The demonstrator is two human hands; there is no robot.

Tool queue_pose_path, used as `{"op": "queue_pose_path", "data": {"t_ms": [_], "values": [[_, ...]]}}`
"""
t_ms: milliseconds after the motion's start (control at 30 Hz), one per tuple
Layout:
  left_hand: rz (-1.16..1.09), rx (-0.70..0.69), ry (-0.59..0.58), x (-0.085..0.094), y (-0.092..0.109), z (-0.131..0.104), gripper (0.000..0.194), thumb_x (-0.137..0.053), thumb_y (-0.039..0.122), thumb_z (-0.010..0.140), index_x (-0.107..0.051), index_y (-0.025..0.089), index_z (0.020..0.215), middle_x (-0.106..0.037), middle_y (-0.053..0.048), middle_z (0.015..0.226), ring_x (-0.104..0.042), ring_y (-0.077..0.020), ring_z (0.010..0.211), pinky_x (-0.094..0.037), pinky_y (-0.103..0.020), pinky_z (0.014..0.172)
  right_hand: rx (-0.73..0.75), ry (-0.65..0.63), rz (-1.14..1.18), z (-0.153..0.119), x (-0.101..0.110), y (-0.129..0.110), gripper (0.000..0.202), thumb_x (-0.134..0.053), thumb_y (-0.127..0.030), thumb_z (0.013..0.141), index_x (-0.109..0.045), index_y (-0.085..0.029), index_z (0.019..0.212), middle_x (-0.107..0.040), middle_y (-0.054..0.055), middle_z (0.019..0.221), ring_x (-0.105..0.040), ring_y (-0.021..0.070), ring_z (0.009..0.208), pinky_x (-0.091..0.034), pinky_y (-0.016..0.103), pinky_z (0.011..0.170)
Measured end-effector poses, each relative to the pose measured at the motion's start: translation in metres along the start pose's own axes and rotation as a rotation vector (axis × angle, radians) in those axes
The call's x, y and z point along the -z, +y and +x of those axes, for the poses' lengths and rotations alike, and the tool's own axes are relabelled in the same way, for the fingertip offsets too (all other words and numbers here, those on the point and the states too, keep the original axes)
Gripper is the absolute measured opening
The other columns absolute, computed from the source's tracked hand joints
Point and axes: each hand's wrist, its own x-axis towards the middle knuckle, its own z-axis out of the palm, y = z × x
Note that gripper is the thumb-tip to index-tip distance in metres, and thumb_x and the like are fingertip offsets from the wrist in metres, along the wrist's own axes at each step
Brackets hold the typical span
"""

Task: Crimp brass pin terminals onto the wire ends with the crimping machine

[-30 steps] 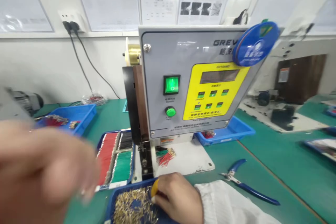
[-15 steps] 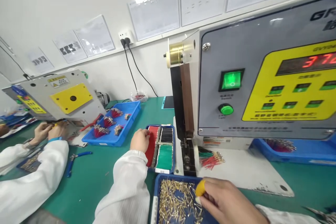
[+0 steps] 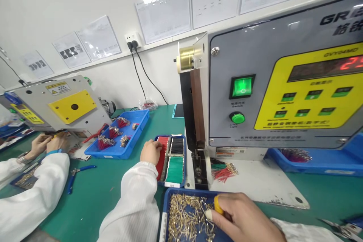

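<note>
My left hand [image 3: 151, 152] rests at the left side of a blue tray [image 3: 183, 176], its curled fingertips on a stack of red wires [image 3: 162, 153]. Whether a wire is pinched there is hidden. Black wires [image 3: 177, 146] and green wires [image 3: 174, 169] fill the tray's other compartments. Over the right side of a second blue tray [image 3: 166, 206], my right hand [image 3: 242, 215] has thumb and index finger drawn together, with a yellow cover on the index finger. Below its fingertips lie loose gold-coloured metal terminals [image 3: 181, 217]. Anything inside that closed hand cannot be made out.
A grey machine [image 3: 224, 79] with a lit green switch stands right of the wire tray. Finished-looking wires [image 3: 224, 172] lie on its white base. Blue trays [image 3: 141, 126] hold wire bundles. Left, a co-worker's hands [image 3: 52, 143] work at another machine [image 3: 62, 102], near blue-handled pliers [image 3: 75, 176].
The view has shifted slightly, sliding the scene left. The machine's red display reads differently. My left hand stays at the red wires; my right hand remains over the terminals with little movement.
</note>
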Motion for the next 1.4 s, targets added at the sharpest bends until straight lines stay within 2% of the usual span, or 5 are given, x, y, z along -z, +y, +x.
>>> {"op": "queue_pose_path", "data": {"t_ms": [467, 700, 1033, 1233, 1400], "values": [[0.037, -0.024, 0.022, -0.005, 0.002, 0.003, 0.022, -0.048, 0.015, 0.090, -0.067, 0.018, 0.080, -0.058, -0.006, 0.085, -0.051, -0.0192, 0.085, -0.038, -0.029, 0.076, 0.039, 0.013, 0.059, 0.001, -0.001, 0.003, 0.046, -0.047, -0.038, 0.093, -0.024, -0.019, 0.057, -0.038, -0.003, 0.052, -0.035, 0.0126, 0.049, -0.022, 0.027, 0.051], [0.017, -0.030, 0.015, -0.004, -0.001, 0.004, 0.017, -0.055, 0.019, 0.088, -0.070, 0.022, 0.082, -0.060, -0.005, 0.088, -0.052, -0.0186, 0.086, -0.039, -0.028, 0.077, 0.051, 0.024, 0.069, 0.000, -0.001, 0.003, 0.046, -0.045, -0.038, 0.093, -0.024, -0.020, 0.057, -0.036, -0.003, 0.051, -0.033, 0.0127, 0.048, -0.021, 0.027, 0.051], [0.030, -0.017, 0.036, -0.002, 0.004, 0.001, 0.021, -0.047, 0.014, 0.090, -0.064, 0.019, 0.078, -0.059, -0.006, 0.085, -0.051, -0.0203, 0.085, -0.038, -0.030, 0.076, 0.045, 0.018, 0.078, 0.002, -0.002, 0.004, 0.046, -0.046, -0.036, 0.093, -0.024, -0.019, 0.056, -0.036, -0.004, 0.052, -0.033, 0.0124, 0.049, -0.021, 0.028, 0.051], [-0.013, -0.039, 0.040, 0.004, 0.024, -0.007, 0.021, -0.043, 0.015, 0.091, -0.064, 0.018, 0.088, -0.062, -0.007, 0.090, -0.053, -0.0212, 0.089, -0.039, -0.031, 0.079, 0.055, 0.046, 0.107, 0.000, 0.001, 0.003, 0.049, -0.048, -0.037, 0.094, -0.022, -0.019, 0.056, -0.031, -0.005, 0.050, -0.030, 0.0112, 0.047, -0.020, 0.027, 0.050], [-0.048, -0.175, -0.038, 0.006, 0.051, -0.023, 0.028, -0.044, 0.012, 0.089, -0.069, 0.020, 0.100, -0.064, -0.009, 0.093, -0.056, -0.0218, 0.092, -0.040, -0.032, 0.082, 0.068, 0.050, 0.113, 0.002, 0.002, 0.002, 0.049, -0.048, -0.035, 0.094, -0.023, -0.019, 0.056, -0.030, -0.005, 0.051, -0.029, 0.0108, 0.048, -0.020, 0.027, 0.050]]}}
